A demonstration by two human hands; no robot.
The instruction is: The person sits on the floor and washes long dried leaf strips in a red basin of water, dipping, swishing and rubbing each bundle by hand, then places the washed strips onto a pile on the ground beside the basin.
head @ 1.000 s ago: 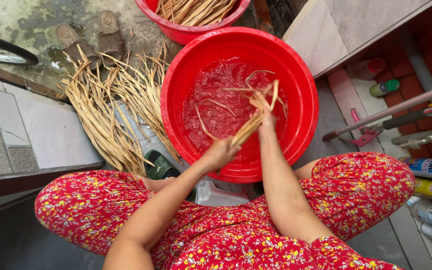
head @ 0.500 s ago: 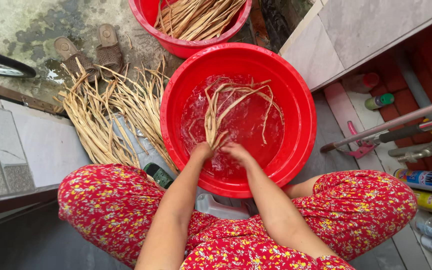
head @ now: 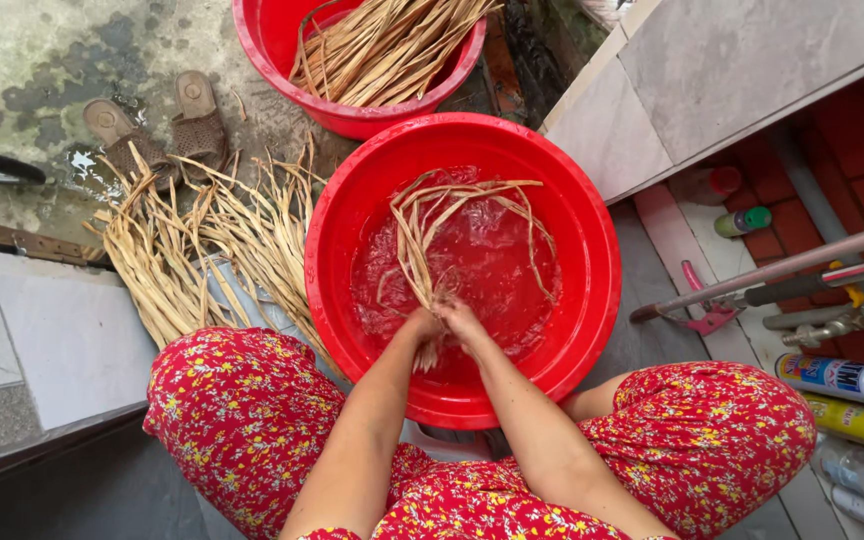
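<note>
A big red basin (head: 592,240) of water stands in front of my knees. A bunch of long dried straw strips (head: 422,235) lies fanned out in the water. My left hand (head: 419,326) and my right hand (head: 464,322) meet at the near end of the bunch, both closed around the strips just above the water. The far ends of the strips spread toward the basin's back rim.
A second red basin (head: 282,50) full of dry strips stands behind. A loose heap of strips (head: 202,250) lies on the ground to the left, with a pair of brown sandals (head: 157,125) beyond. Spray cans (head: 837,380), bottles and a mop handle (head: 782,265) lie to the right.
My hands came back from the far side of the basin to its near side. The strips, held up before, now lie spread in the water, gripped by both hands at one end.
</note>
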